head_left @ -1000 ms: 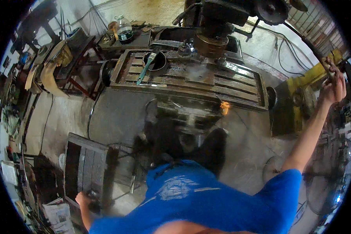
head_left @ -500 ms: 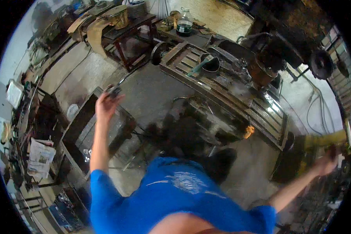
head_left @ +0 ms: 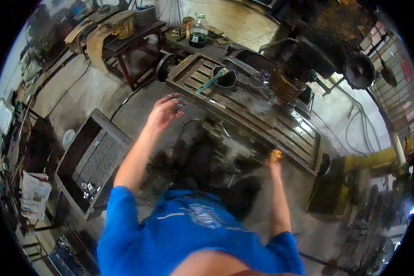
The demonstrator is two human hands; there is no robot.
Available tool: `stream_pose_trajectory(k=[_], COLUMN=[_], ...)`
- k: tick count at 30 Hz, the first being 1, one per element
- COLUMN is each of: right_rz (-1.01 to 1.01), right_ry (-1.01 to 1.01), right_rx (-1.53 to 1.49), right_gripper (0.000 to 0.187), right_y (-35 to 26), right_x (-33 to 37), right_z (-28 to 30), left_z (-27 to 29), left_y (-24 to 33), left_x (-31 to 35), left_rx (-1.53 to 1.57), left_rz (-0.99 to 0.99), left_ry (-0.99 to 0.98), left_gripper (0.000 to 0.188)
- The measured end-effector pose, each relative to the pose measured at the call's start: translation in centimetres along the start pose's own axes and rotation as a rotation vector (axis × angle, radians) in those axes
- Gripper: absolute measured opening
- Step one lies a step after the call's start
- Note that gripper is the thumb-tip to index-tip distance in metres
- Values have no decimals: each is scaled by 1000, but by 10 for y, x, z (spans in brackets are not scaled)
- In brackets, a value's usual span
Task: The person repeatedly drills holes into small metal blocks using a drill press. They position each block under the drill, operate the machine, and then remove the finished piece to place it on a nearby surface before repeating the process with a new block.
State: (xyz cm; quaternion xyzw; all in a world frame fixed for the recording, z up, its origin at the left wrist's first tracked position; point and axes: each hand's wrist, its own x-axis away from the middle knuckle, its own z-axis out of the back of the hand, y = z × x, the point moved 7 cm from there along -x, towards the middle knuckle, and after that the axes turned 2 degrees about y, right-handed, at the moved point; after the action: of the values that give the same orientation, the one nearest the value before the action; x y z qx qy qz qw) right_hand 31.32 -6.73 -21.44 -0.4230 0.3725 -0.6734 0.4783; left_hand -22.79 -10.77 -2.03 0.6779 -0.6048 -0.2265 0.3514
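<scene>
Both hands have moved: the left hand has swung inward to 10 o'clock, its fingers curled round a small dark piece; the right hand has come to the orange handle at 4, whether pinching it I cannot tell. Beyond them the slotted machine table spans 11 to 4, bearing a black pot at 12; an open-topped box lies at 9. Left forearm points toward 1, right toward 12.
</scene>
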Motion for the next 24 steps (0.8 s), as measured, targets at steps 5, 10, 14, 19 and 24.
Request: stream_pose_trajectory(k=[5,10,14,19,24], right_rz=[210,37,472,764,642], right_ry=[-11,-684,-838,-589,-656], right_rx=[415,-174,415,865,911], right_gripper=[21,42,33,27,34], right_y=[-64,-202,-246,-302,-298], right_x=[23,135,186,185,180], right_z=[18,-51,-141,-202,-228], left_z=[19,22,5,40,62], left_y=[5,3,-10,-28,-39], left_x=[6,8,12,14,20], left_rx=[-315,-629,-308,-210,-111], left_rz=[-116,-197,-17,30,92], left_ry=[12,-13,31,136,191], left_gripper=[38,35,25,28,35])
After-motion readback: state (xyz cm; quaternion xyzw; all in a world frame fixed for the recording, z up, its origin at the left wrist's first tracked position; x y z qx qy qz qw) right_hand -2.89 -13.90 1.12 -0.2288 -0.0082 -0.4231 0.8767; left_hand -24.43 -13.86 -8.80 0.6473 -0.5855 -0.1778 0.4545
